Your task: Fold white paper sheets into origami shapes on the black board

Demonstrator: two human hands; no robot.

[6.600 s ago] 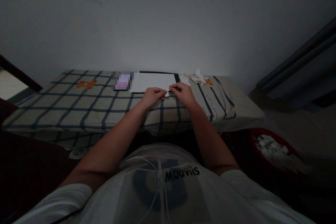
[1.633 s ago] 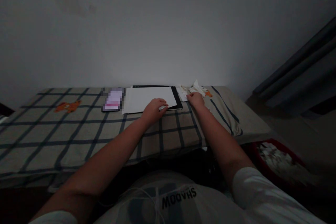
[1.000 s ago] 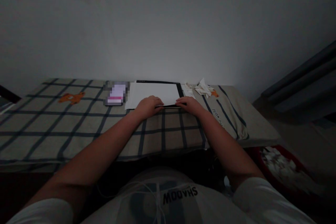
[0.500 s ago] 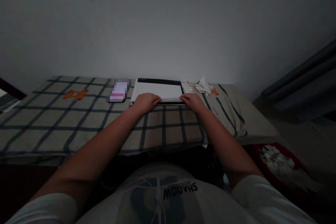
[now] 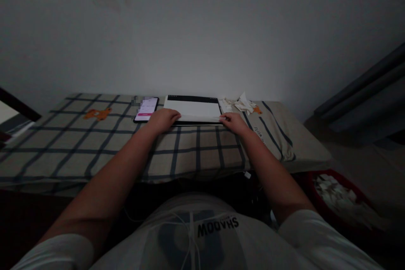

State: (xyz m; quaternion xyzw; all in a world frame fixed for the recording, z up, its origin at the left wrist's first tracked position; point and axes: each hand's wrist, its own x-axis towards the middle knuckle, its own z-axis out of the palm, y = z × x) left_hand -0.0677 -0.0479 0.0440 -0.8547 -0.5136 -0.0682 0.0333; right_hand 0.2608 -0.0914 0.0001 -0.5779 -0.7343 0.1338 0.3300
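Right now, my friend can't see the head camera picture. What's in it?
In dim light, a person's left hand and right hand rest on the near corners of a white paper lying on a black board on a checked cloth. A phone lies left of it, paper scraps right.

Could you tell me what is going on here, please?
A person has both hands on the near edge of a white paper sheet that lies on a black board atop a checked cloth. The left hand is at its left corner, the right hand at its right. A phone lies to the left, paper scraps to the right, and a red basin of scraps stands on the floor.
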